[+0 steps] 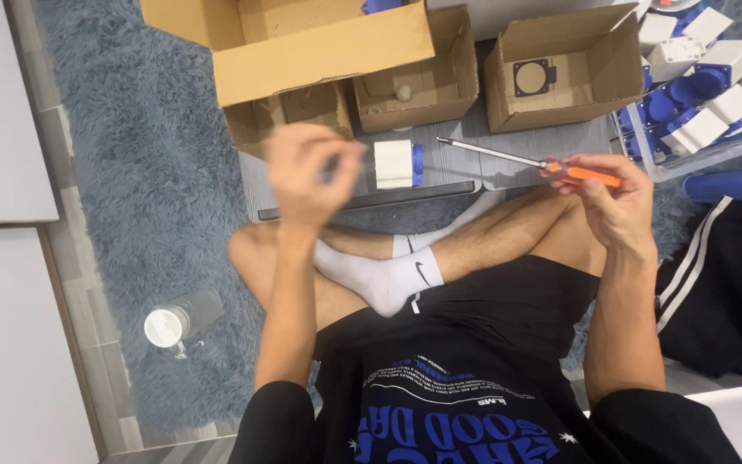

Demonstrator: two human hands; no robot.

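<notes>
— What are the hands doing right now?

— The right hand (613, 199) is gripping a screwdriver (532, 161) by its orange handle, fingers closed around it, the metal shaft pointing away from the body toward the white and blue socket block (398, 163). The left hand (307, 176) is blurred; the fingers are looking pinched together, perhaps on something small, but I cannot tell what, or whether it is truly closed.

— Where is that block sitting?

— On the grey board (508, 146) in front of the crossed legs, just right of the left hand and well left of the screwdriver tip.

— How would you handle this step well?

— My judgement: the tip is hanging in the air, so steadying the shaft before it is meeting any screw would help. If the left hand is carrying a small part, holding it over the board rather than over the shaggy blue rug (143, 189) seems wise, since a small piece could vanish in the pile.

— What else is lying around the block?

— Behind it, open cardboard boxes (427, 82) are standing in a row; one further right is holding a black square gasket (532, 77). Far right of the block, a clear tray (714, 146) is holding more white and blue blocks. Down left of it, a white-capped bottle (180, 320) is lying on the rug.
</notes>
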